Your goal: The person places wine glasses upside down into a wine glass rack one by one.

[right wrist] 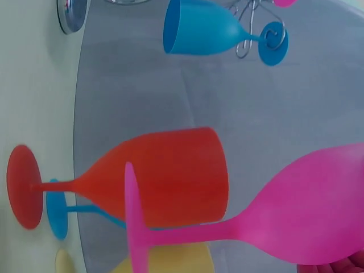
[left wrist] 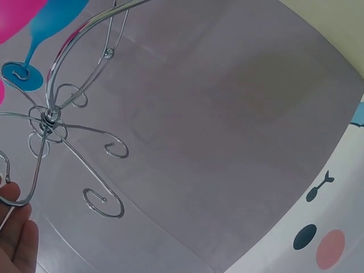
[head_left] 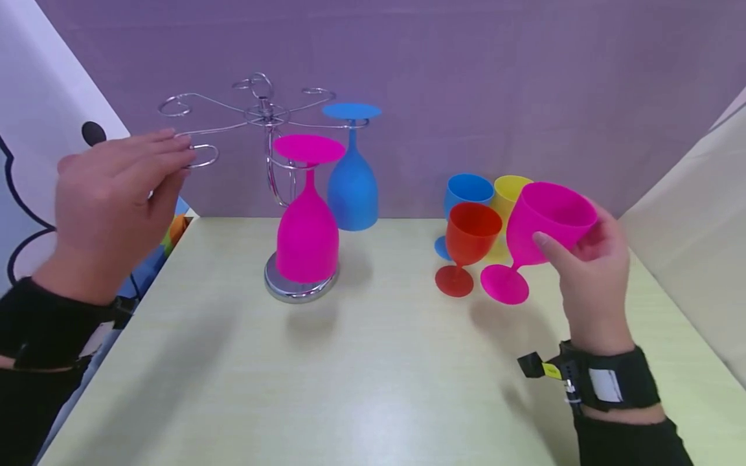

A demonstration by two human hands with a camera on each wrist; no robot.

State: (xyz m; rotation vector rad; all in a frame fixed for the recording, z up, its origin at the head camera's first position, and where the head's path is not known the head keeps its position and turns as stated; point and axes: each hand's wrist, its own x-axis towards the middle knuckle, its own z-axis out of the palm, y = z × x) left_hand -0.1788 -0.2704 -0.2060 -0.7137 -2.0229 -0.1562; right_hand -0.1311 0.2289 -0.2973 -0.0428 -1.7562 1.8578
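Observation:
On the left, my left hand (head_left: 113, 204) pinches the curled end of one wire arm of a chrome wine glass rack (head_left: 266, 116); its fingertips (left wrist: 20, 227) show at that wire. From the rack hang a pink wine glass (head_left: 307, 239) and a blue wine glass (head_left: 352, 188), both upside down with their feet on the wire arms. My right hand (head_left: 600, 285) grips another pink wine glass (head_left: 524, 223) by its bowl, thumb on the near side. That glass is held mouth up, slightly tilted, in front of the standing glasses. The other fingers are partly hidden behind it.
Beside the held glass an orange-red wine glass (head_left: 473, 230), a blue one (head_left: 466, 189) and a yellow one (head_left: 509, 188) stand upright on the table (head_left: 373, 388), close together. The rack's round base (head_left: 297, 291) rests left of them. A purple backdrop (head_left: 443, 77) rises behind.

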